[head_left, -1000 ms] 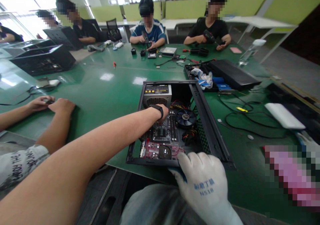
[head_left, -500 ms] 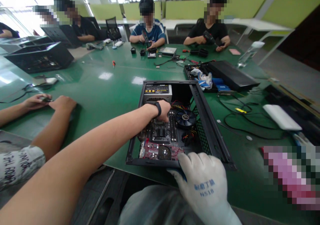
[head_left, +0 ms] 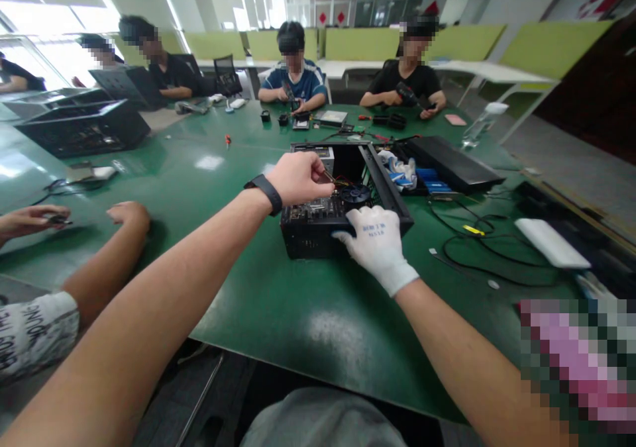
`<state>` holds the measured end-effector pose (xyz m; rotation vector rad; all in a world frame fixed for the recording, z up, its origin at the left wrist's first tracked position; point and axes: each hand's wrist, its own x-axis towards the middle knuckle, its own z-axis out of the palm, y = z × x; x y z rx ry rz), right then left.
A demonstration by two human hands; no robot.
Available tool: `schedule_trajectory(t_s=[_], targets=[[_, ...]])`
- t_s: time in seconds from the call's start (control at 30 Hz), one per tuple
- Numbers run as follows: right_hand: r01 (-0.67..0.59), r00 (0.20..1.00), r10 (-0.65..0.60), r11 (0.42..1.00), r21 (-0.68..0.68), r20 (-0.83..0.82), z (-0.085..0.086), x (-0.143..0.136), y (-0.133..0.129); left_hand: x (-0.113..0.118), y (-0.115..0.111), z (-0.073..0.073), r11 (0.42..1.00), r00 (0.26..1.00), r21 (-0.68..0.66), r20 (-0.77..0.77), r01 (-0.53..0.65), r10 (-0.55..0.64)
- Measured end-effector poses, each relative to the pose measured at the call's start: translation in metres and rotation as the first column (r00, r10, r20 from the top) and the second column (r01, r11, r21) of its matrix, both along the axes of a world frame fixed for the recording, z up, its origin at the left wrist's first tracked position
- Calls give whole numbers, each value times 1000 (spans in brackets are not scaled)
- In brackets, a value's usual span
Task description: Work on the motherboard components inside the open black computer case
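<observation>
An open black computer case (head_left: 318, 240) lies on the green table before me, its inside facing up. A fan (head_left: 356, 195), coloured wires and a circuit board (head_left: 318, 205) show in it. My bare left hand (head_left: 298, 177), with a black band at the wrist, is over the case's left side. Its thumb and fingers are pinched together; a thin, small thing seems to stick out there, too small to name. In a white glove, my right hand (head_left: 375, 238) grips the near rim of the case, fingers over the edge and thumb against the front wall.
Beyond the case lie a black panel (head_left: 452, 159), blue-and-white gloves (head_left: 397, 169) and tools. Black cables (head_left: 462, 248) and a white box (head_left: 551, 243) are at right. A co-worker's hands (head_left: 126, 215) rest at left. Other people sit across the table (head_left: 238, 308).
The case has slid away from me, farther onto the table, with my right hand on its near rim. My left hand has come up out of the case's inside.
</observation>
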<state>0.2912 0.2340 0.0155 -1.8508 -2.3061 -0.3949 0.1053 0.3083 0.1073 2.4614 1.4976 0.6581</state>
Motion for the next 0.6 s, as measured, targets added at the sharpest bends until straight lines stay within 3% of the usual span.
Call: schedule_trajectory(t_s=[0.2,0.33,0.47,0.6], targets=[[69,998,-69,998,-6,8,3,-8,111,-21,-10,-6,998,989,-36,141,-46,50],[133,991,-132,991,-30,24,8,-14,166,-31,-21,-17,995,985,-76,159,-57,69],[164,986,-162,986,-38,42,11,-18,197,-44,-33,-28,993,981,-110,179,-51,71],[152,988,-150,987,-46,47,15,-19,204,-57,-40,-36,988,979,-141,185,-63,89]])
